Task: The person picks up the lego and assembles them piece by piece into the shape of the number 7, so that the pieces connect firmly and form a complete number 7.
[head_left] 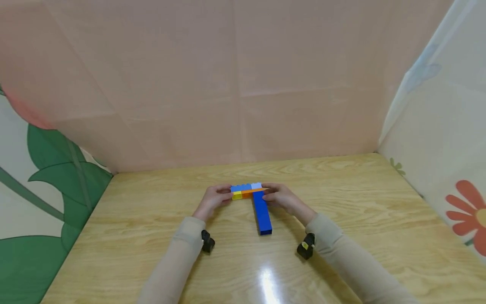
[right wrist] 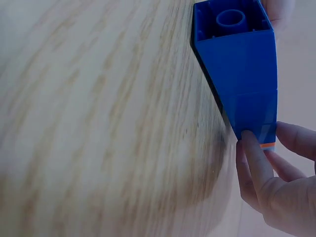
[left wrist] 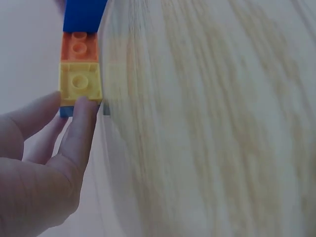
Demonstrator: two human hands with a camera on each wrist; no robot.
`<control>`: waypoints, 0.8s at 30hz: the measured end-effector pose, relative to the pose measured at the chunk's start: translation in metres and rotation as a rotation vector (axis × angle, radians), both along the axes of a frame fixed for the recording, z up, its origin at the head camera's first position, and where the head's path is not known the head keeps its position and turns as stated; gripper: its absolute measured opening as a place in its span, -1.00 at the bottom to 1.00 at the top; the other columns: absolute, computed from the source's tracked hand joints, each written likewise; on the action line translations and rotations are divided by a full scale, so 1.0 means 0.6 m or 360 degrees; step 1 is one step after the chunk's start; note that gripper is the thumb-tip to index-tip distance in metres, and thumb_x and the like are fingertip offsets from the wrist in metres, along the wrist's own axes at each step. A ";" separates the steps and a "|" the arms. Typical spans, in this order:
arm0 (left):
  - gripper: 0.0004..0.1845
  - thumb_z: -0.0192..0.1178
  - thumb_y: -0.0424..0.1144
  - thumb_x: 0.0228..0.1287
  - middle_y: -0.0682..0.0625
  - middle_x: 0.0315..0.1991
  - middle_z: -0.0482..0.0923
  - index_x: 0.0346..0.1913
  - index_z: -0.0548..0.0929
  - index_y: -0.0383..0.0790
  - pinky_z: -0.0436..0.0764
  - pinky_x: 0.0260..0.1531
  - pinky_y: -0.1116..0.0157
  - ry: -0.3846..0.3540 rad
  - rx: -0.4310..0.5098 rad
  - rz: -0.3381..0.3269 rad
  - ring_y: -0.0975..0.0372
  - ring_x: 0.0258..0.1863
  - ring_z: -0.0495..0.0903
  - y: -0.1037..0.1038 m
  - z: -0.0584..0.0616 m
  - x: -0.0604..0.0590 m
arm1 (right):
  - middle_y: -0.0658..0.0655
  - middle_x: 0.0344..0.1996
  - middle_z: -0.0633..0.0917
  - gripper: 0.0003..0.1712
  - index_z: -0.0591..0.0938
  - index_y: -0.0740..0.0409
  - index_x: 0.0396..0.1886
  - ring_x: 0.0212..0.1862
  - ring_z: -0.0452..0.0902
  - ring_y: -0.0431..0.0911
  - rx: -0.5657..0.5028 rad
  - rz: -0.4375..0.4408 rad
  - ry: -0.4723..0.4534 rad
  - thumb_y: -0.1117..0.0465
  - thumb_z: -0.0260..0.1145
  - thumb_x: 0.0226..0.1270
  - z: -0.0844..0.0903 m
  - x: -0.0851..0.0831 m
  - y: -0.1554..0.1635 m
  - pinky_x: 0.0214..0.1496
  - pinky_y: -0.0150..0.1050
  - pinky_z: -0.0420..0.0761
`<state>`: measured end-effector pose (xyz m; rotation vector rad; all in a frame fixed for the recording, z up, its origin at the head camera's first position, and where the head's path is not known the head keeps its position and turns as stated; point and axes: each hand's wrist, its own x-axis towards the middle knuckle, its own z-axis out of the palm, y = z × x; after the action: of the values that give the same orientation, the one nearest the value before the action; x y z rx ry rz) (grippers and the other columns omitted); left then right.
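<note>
A T-shaped brick assembly (head_left: 252,198) lies on the wooden table (head_left: 341,202). Its crossbar has blue and pale blue bricks over a yellow brick (left wrist: 80,85) and an orange brick (left wrist: 79,46). A long dark blue brick (head_left: 262,213) runs from the crossbar toward me, and it fills the right wrist view (right wrist: 242,79). My left hand (head_left: 213,198) pinches the crossbar's left end, fingertips (left wrist: 84,118) on the yellow brick. My right hand (head_left: 281,197) grips the right end beside the long blue brick, fingertips (right wrist: 249,148) touching it.
A pink sheet (head_left: 235,84) walls the back of the table, with patterned cloth at the left (head_left: 45,177) and right (head_left: 448,160). A black wrist camera sits on each sleeve (head_left: 207,242) (head_left: 306,247). Light glares on the table near me (head_left: 267,283).
</note>
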<state>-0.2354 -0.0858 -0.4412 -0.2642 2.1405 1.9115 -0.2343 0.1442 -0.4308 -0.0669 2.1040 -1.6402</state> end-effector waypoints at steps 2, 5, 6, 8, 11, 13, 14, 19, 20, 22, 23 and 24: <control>-0.57 0.18 -0.47 0.27 -0.32 0.16 0.50 0.22 0.51 -0.37 0.67 -0.02 0.21 -0.0012 0.0016 0.0001 0.10 -0.05 0.63 -0.001 -0.003 -0.002 | 0.49 0.32 0.31 -0.39 0.20 0.36 0.42 0.27 0.40 0.20 0.0009 -0.0008 -0.0001 0.45 0.05 0.40 0.000 0.000 -0.001 0.31 0.02 0.48; -0.56 0.18 -0.48 0.26 -0.32 0.17 0.50 0.22 0.51 -0.36 0.68 -0.04 0.22 -0.0015 0.0026 -0.0012 0.10 -0.05 0.63 -0.001 -0.003 -0.004 | 0.47 0.31 0.33 -0.40 0.21 0.34 0.42 0.26 0.41 0.19 0.0013 -0.0044 -0.0022 0.46 0.04 0.40 0.000 -0.001 -0.002 0.31 0.02 0.48; -0.55 0.18 -0.48 0.26 -0.32 0.17 0.50 0.23 0.50 -0.36 0.68 -0.03 0.22 -0.0017 0.0028 -0.0015 0.09 -0.05 0.63 -0.001 -0.003 -0.004 | 0.47 0.30 0.33 -0.40 0.21 0.34 0.42 0.26 0.41 0.19 0.0018 -0.0048 -0.0024 0.46 0.03 0.41 0.000 -0.002 -0.002 0.30 0.02 0.48; -0.56 0.18 -0.47 0.26 -0.31 0.18 0.50 0.23 0.51 -0.35 0.67 -0.02 0.21 -0.0021 0.0030 -0.0021 0.09 -0.04 0.63 -0.001 -0.001 -0.003 | 0.47 0.30 0.34 -0.41 0.21 0.34 0.42 0.26 0.41 0.19 0.0025 -0.0057 -0.0029 0.46 0.02 0.41 0.000 -0.003 -0.002 0.31 0.02 0.48; -0.56 0.16 -0.46 0.28 -0.31 0.18 0.49 0.24 0.50 -0.33 0.66 0.02 0.18 -0.0024 0.0024 -0.0031 0.05 0.00 0.62 0.000 0.001 -0.002 | 0.46 0.30 0.34 -0.41 0.21 0.32 0.42 0.27 0.40 0.18 0.0031 -0.0061 -0.0041 0.46 0.02 0.42 0.000 -0.004 -0.002 0.31 0.01 0.47; -0.56 0.15 -0.46 0.29 -0.31 0.19 0.48 0.24 0.49 -0.33 0.65 0.03 0.17 -0.0023 0.0018 -0.0039 0.02 0.03 0.61 0.000 0.001 -0.001 | 0.45 0.30 0.34 -0.41 0.21 0.32 0.42 0.28 0.39 0.19 0.0028 -0.0066 -0.0047 0.46 0.02 0.42 0.000 -0.004 -0.002 0.32 0.01 0.47; -0.56 0.15 -0.46 0.30 -0.31 0.19 0.48 0.25 0.48 -0.33 0.65 0.04 0.16 -0.0022 0.0017 -0.0042 0.00 0.05 0.60 0.000 0.001 0.000 | 0.45 0.30 0.35 -0.41 0.22 0.32 0.42 0.28 0.39 0.18 0.0030 -0.0068 -0.0049 0.46 0.02 0.42 0.000 -0.005 -0.002 0.32 0.00 0.47; -0.54 0.13 -0.47 0.31 -0.31 0.22 0.45 0.27 0.46 -0.32 0.61 0.10 0.14 -0.0021 0.0025 -0.0048 -0.05 0.14 0.54 0.002 0.003 0.001 | 0.44 0.31 0.36 -0.42 0.24 0.31 0.41 0.29 0.39 0.17 0.0033 -0.0101 -0.0066 0.46 0.04 0.41 -0.001 -0.005 -0.003 0.31 -0.04 0.49; -0.54 0.13 -0.47 0.31 -0.31 0.23 0.45 0.27 0.46 -0.32 0.61 0.10 0.14 -0.0019 0.0026 -0.0046 -0.06 0.15 0.54 0.002 0.004 0.001 | 0.44 0.31 0.36 -0.42 0.24 0.31 0.41 0.30 0.39 0.17 0.0031 -0.0105 -0.0070 0.46 0.04 0.41 -0.002 -0.005 -0.002 0.31 -0.04 0.49; -0.53 0.13 -0.47 0.31 -0.32 0.23 0.45 0.29 0.44 -0.32 0.61 0.10 0.13 -0.0019 0.0028 -0.0037 -0.06 0.16 0.54 0.003 0.005 0.002 | 0.44 0.32 0.35 -0.42 0.24 0.32 0.41 0.31 0.38 0.17 0.0022 -0.0110 -0.0075 0.46 0.03 0.42 -0.002 -0.005 -0.002 0.31 -0.04 0.49; -0.52 0.14 -0.47 0.30 -0.32 0.24 0.44 0.29 0.43 -0.32 0.61 0.11 0.13 -0.0019 0.0030 -0.0031 -0.06 0.16 0.53 0.004 0.006 0.003 | 0.44 0.32 0.35 -0.43 0.24 0.33 0.41 0.31 0.38 0.17 0.0015 -0.0115 -0.0075 0.46 0.03 0.41 -0.002 -0.005 -0.002 0.31 -0.04 0.48; -0.51 0.14 -0.46 0.31 -0.32 0.24 0.44 0.30 0.42 -0.32 0.61 0.11 0.13 -0.0014 0.0019 -0.0029 -0.06 0.16 0.53 0.003 0.007 0.003 | 0.44 0.32 0.35 -0.44 0.24 0.33 0.40 0.30 0.38 0.16 0.0000 -0.0119 -0.0077 0.44 0.03 0.42 -0.003 -0.005 -0.001 0.32 -0.04 0.47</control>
<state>-0.2333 -0.0838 -0.4372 -0.2491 2.1176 1.9091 -0.2373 0.1434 -0.4324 0.0511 2.0933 -1.6677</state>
